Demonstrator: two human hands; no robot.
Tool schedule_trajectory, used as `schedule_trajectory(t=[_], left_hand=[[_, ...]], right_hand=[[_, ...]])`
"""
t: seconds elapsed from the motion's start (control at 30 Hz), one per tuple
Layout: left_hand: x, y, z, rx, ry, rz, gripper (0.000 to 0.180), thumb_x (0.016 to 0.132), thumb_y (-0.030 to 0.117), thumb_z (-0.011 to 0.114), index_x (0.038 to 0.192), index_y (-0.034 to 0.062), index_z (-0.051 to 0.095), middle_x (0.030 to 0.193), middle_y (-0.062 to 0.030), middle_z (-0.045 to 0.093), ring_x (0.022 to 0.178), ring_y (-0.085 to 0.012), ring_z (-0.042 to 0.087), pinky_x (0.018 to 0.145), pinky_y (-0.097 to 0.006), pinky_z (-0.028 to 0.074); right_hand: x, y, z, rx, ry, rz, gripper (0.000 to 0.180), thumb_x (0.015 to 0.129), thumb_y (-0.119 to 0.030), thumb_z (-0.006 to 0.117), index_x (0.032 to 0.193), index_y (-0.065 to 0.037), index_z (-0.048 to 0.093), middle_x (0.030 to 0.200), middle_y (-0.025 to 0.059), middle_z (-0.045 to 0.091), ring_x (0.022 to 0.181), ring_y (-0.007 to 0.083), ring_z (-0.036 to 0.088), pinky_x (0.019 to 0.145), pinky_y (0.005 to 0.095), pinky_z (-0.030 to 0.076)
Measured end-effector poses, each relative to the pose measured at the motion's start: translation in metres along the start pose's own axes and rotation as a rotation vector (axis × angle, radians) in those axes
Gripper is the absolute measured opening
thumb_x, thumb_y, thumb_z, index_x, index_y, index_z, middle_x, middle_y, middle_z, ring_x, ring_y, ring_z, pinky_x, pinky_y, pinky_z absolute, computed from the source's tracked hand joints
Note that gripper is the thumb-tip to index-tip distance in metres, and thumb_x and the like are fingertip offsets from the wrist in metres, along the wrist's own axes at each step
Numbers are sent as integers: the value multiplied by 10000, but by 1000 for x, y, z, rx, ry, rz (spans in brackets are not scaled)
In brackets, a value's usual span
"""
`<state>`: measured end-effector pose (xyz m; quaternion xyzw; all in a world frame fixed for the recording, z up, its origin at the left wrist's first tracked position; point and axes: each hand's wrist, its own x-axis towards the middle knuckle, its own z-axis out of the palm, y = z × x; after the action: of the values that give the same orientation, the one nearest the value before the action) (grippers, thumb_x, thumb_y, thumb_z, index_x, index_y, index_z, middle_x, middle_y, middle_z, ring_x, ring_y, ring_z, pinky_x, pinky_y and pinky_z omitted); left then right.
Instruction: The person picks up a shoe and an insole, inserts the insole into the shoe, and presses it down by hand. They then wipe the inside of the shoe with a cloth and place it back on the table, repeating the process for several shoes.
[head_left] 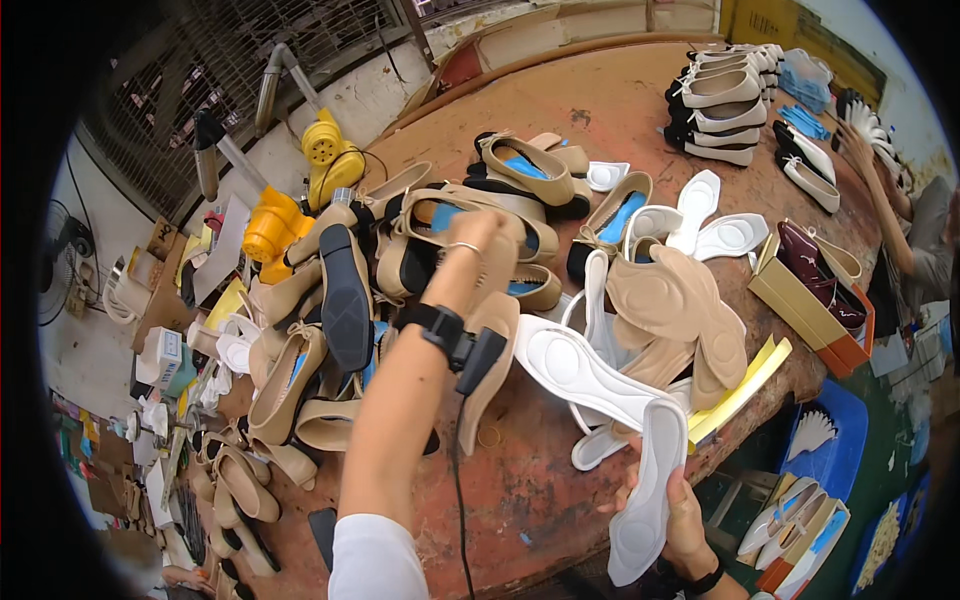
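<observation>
My right hand [687, 525] is closed around a white cushioned insole [650, 495] above the front of the table, its heel end pointing down. Another white insole [590, 375] lies just beyond, against its upper end. My left hand [478, 232], smeared by motion, reaches into a heap of beige flat shoes [535, 178] with blue inner linings. Its fingers are hidden, so whether it grips a shoe there is unclear. Beneath my left forearm a beige insole [490, 350] lies on the table. To the right is a pile of beige insoles [665, 290].
Yellow heat blowers [270, 228] stand at the left. Rows of black-and-white shoes [720, 105] are at the back right, near another person's arm [880, 190]. An open box of dark red shoes [815, 290] sits on the right edge. A blue crate [840, 430] is below.
</observation>
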<state>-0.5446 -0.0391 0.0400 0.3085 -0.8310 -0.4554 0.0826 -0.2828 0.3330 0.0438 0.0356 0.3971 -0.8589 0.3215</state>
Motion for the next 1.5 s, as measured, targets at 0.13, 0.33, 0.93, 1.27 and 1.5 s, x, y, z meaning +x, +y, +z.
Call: schedule_trajectory(t=[0.13,0.33,0.93,1.27,1.5], left_hand=[[-14,-5,-105,184,119,134,262,832,236,677,975,17,696,895,-65,674,796,-195,617,695,-400,493],[-276,29,-175,73,149,452,275,894,217,710,969,-48,698,807,-34,691,723,-87,609,651,-276,492],[-523,-290,-105,169,233,436,914,681,330,900,1399,105,382,1560,-264,253,1409,-478,327,1128,-549,341],[-528,-306,-94,-97,281,475,1363,678,480,893,1566,188,-99,1539,-334,220,1397,-501,322,1123,-594,327],[-528,-315,-92,-201,259,484,1370,684,451,898,1564,200,-121,1539,-330,223,1402,-480,327,1137,-561,323]], right_hand=[[0,-1,-4,-136,-96,-43,803,991,-657,332,1274,77,494,978,100,579,833,185,623,886,427,536],[-4,-16,-6,-281,190,-282,643,1040,-516,363,1191,66,592,933,100,647,832,171,613,772,311,496],[2,168,67,-1486,-1009,-691,222,664,-154,715,865,-62,740,1005,37,670,972,207,584,881,346,433],[-12,216,87,-1437,-1011,-547,262,599,-150,751,844,-55,742,982,44,644,997,222,591,876,359,483],[-14,218,90,-1455,-1041,-503,228,652,-113,705,864,-31,719,992,72,598,975,241,588,846,388,504]])
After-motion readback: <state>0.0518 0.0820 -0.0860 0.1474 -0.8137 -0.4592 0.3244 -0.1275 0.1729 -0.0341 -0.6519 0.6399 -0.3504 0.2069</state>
